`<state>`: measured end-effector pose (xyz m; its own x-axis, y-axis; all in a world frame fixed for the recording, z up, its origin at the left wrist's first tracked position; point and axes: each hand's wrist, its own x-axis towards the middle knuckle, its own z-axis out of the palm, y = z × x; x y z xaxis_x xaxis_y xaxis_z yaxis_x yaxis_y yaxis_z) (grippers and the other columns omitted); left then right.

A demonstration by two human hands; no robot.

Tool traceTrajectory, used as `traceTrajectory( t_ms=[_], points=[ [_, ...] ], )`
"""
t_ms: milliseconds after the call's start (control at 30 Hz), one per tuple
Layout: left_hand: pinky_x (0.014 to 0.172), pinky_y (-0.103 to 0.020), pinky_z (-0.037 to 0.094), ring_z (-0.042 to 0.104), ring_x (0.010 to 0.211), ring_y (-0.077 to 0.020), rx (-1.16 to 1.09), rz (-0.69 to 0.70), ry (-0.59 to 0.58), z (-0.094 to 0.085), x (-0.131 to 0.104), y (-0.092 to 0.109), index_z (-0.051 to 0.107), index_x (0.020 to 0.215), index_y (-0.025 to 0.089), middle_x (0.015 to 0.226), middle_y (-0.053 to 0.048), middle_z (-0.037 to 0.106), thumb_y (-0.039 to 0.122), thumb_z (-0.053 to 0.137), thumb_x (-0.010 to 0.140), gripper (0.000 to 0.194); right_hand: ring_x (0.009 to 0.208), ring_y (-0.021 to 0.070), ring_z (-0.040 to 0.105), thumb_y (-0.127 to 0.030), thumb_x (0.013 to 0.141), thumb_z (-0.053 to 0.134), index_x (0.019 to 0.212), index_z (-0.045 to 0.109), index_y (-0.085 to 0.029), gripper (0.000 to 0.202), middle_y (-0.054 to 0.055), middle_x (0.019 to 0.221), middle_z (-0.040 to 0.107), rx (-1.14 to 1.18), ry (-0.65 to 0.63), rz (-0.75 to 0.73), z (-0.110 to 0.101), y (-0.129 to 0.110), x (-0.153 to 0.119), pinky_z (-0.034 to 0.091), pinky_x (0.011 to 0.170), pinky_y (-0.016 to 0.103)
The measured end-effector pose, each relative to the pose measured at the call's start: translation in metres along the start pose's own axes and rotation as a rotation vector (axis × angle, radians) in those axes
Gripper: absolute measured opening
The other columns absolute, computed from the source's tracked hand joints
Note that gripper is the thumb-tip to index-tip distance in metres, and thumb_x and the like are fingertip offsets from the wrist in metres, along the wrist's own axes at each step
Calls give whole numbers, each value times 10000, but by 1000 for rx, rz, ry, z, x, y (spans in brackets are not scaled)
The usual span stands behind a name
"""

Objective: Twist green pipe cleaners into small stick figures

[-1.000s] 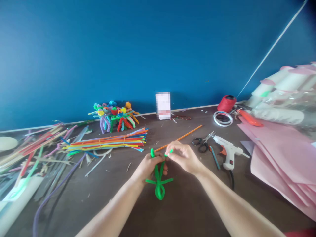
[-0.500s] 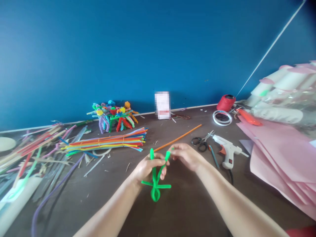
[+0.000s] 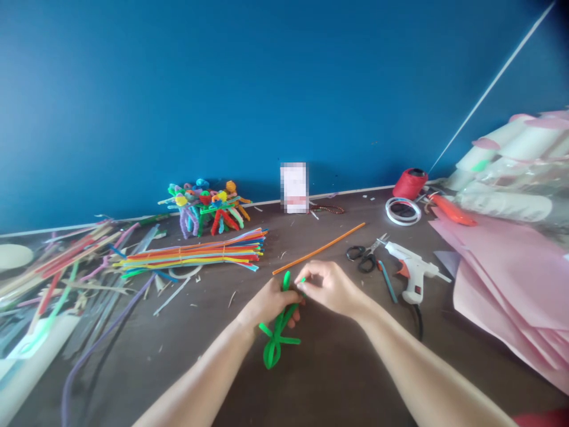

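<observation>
Pipe cleaner (image 3: 276, 340) at lower center, left hand (image 3: 268, 300) gripping it, right hand (image 3: 328, 286) pinching a green tip (image 3: 303, 280); keep that left grip snug.

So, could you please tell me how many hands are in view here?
2: the left hand holds the green fuzzy-stem figure, and the right hand, just beside it, pinches a green tip. Neither hand is fully hidden.

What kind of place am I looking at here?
Probably a craft worktable against a blue wall: there's a bundle of coloured pipe cleaners, a white glue gun beside scissors, and a cluster of small pipe-cleaner figures.
</observation>
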<state>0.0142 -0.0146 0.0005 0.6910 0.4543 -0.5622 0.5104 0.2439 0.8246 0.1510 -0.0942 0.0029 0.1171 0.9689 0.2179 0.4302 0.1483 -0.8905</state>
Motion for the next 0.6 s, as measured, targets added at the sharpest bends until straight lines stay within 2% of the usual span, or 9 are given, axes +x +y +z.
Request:
traceTrajectory(
  t_ms=[100, 200, 300, 433, 600],
  points=[
    [358, -199, 383, 514, 353, -119, -143, 36, 88, -1, 2, 0, 549, 619, 119, 434, -10, 562, 226, 521, 628, 111, 798, 158, 542, -97, 718, 529, 721, 615, -200, 134, 22, 776, 613, -38, 66, -151, 0, -6, -1, 409, 757, 287],
    [368, -200, 378, 509, 357, -115, -311, 68, 134, -2, 4, 0, 529, 648, 134, 430, 4, 553, 251, 531, 634, 118, 884, 170, 523, -109, 730, 538, 744, 614, -201, 121, 39, 874, 587, -14, 132, -165, -1, -8, 0, 385, 819, 314],
    [386, -195, 373, 498, 363, -104, -464, 126, 133, -2, 5, 0, 510, 662, 144, 435, 17, 542, 263, 533, 646, 122, 834, 167, 540, -154, 752, 537, 729, 603, -189, 78, 39, 845, 586, 82, 161, -57, -3, -5, 3, 390, 782, 311],
    [420, -182, 368, 486, 390, -80, -568, 230, 81, -2, 3, 1, 527, 682, 137, 456, 25, 529, 255, 530, 664, 120, 729, 155, 552, -225, 748, 551, 721, 594, -171, 75, 26, 774, 626, 289, 131, 137, -3, 0, 5, 398, 706, 294],
    [384, -190, 332, 452, 342, -83, -477, 240, -115, -7, -2, -1, 541, 652, 128, 412, 14, 506, 251, 515, 645, 126, 623, 124, 530, -275, 704, 595, 681, 578, -161, 118, -4, 642, 606, 560, 40, 261, -2, 0, 6, 397, 630, 261]
  ],
)
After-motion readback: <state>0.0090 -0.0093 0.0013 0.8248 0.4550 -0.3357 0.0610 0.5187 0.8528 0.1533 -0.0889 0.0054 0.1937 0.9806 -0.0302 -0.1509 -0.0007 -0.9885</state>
